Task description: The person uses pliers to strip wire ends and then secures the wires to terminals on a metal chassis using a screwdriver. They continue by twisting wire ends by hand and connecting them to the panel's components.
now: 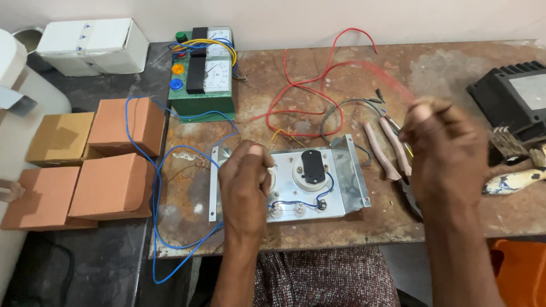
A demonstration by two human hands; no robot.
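My left hand [245,185] rests closed on the left part of a shiny metal panel [347,176] lying flat on the rusty table; what the fingers pinch is hidden. The panel carries a round white fitting with a black centre [311,169], small terminals and a short blue wire [301,203]. My right hand [443,150] is raised above the table to the right, blurred, its fingers closed around a red wire [310,85] that runs in loops across the back of the table.
Pink-handled pliers [387,149] lie right of the panel. A green meter box [202,74] with coloured wires stands at the back left. Brown cardboard boxes [114,182] and a white box [91,45] sit at the left. A black device [512,99] is at the right.
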